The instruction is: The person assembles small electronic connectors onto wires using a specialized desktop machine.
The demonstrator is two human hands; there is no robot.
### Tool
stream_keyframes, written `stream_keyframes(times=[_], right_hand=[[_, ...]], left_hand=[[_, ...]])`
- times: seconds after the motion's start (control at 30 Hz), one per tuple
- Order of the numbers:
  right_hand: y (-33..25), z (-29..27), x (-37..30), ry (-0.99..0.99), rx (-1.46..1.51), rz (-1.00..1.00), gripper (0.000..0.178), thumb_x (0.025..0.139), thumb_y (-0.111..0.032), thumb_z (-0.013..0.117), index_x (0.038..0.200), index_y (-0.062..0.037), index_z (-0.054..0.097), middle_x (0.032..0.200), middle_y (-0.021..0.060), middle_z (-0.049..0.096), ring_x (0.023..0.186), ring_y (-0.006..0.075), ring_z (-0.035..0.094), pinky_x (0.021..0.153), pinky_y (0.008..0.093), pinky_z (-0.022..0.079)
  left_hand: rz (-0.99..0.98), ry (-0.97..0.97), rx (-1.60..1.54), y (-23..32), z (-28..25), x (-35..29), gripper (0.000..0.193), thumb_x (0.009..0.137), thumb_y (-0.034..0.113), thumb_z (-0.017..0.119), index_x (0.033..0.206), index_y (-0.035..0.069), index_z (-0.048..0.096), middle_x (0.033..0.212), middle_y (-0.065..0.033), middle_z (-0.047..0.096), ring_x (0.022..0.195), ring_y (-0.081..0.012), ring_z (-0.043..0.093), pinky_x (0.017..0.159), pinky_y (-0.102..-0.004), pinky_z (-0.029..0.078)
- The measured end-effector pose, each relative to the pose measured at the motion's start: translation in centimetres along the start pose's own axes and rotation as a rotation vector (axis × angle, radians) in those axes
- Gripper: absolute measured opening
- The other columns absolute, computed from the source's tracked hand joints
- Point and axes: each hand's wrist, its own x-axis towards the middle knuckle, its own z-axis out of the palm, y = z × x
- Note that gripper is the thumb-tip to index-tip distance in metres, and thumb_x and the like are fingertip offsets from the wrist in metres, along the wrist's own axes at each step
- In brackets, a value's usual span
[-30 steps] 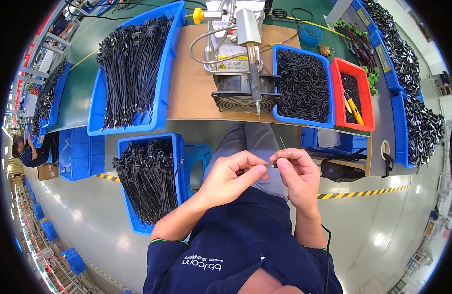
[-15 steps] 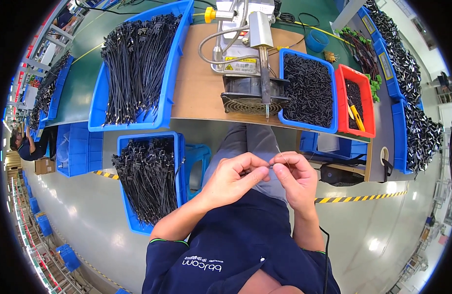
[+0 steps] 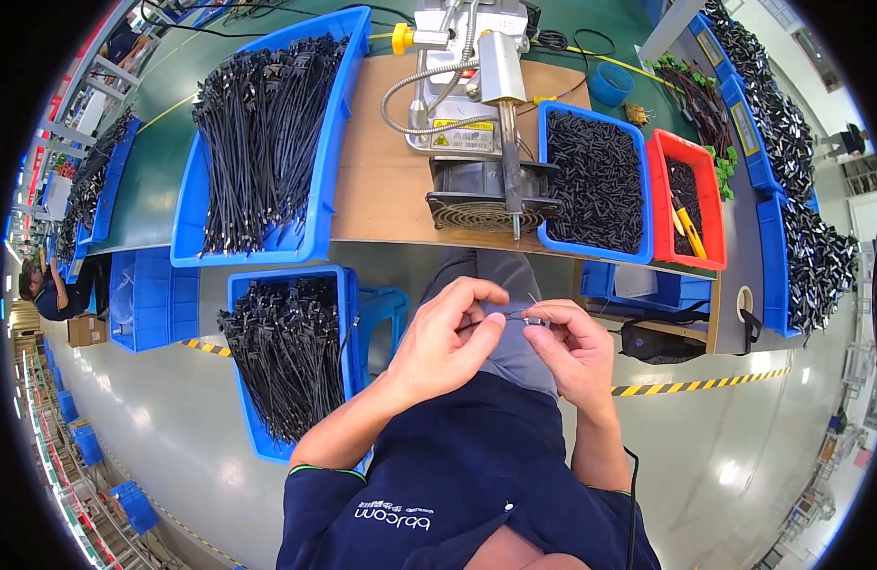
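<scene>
A thin dark cable (image 3: 510, 314) runs between my two hands above my lap. My left hand (image 3: 446, 340) is closed on it, thumb and fingers pinched together. At the cable's right end sits a small shiny metal connector (image 3: 535, 322), with my right hand (image 3: 576, 359) closed around it between thumb and fingers. Fine strands stick up beside the right fingertips; what they belong to is too small to tell. Ahead, at the table edge, a heat tool with a metal nozzle (image 3: 513, 176) points down in front of a black fan (image 3: 491, 199).
Blue bins of black cables stand on the table (image 3: 310, 204) and below it (image 3: 348, 332). Right of the nozzle are a blue bin (image 3: 645, 190) of short black tubes and a red bin (image 3: 659, 204) holding yellow-handled cutters (image 3: 689, 232). A blue stool (image 3: 386, 318) stands left of my legs.
My fingers have drawn slightly apart, baring the cable and the metal connector between them. The left hand's fingers have lifted upward. Both hands stay over my lap.
</scene>
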Motion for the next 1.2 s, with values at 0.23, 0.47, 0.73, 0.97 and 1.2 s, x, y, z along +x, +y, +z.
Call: stream_keyframes(times=[0.23,0.47,0.73,0.97,1.2], right_hand=[[0.1,0.5,-0.1,0.062,0.162,0.078,0.022,0.096,0.0,0.08,0.115,0.0044,0.073,0.11,0.0037,0.073,0.073,-0.0005,0.05,0.064,0.0179,0.041],[0.1,0.4,-0.1,0.075,0.252,0.063,0.022,0.097,0.004,0.078,0.117,0.0059,0.071,0.116,0.0074,0.072,0.089,0.0039,0.064,0.078,0.0188,0.051],[-0.4,0.6,0.3,0.107,0.241,0.024,0.021,0.097,0.006,0.075,0.118,0.0055,0.072,0.118,0.0083,0.071,0.089,0.0038,0.062,0.077,0.0184,0.049],[0.2,0.3,0.4,0.111,0.172,-0.058,0.022,0.095,0.006,0.077,0.117,0.0029,0.074,0.117,0.0075,0.069,0.081,0.002,0.053,0.067,0.0176,0.041],[0.5,0.5,0.5,0.112,0.183,-0.068,0.022,0.095,0.006,0.077,0.117,0.0031,0.074,0.117,0.0071,0.069,0.08,0.0016,0.051,0.066,0.0174,0.039]], left_hand=[[0.398,0.115,0.137,-0.6,0.5,0.8,0.021,0.09,0.002,0.084,0.109,0.0,0.075,0.101,-0.0105,0.074,0.078,-0.0133,0.069,0.067,-0.0265,0.057],[0.438,0.17,0.175,0.4,0.8,1.2,0.022,0.089,0.002,0.086,0.109,0.001,0.077,0.098,-0.0088,0.076,0.068,-0.0105,0.064,0.057,-0.024,0.05],[0.514,0.207,0.177,0.4,1.5,1.5,0.018,0.09,0.004,0.085,0.106,0.001,0.076,0.091,-0.0064,0.074,0.062,-0.0082,0.057,0.054,-0.0245,0.046],[0.211,0.109,0.021,0.3,2.0,1.1,0.012,0.095,0.003,0.079,0.101,-0.002,0.07,0.082,0.0006,0.069,0.064,0.0005,0.047,0.055,-0.02,0.038],[0.079,0.032,-0.123,-0.3,2.2,1.6,0.008,0.097,0.002,0.073,0.101,-0.001,0.067,0.086,0.0009,0.07,0.071,0.0001,0.051,0.061,-0.0204,0.043]])
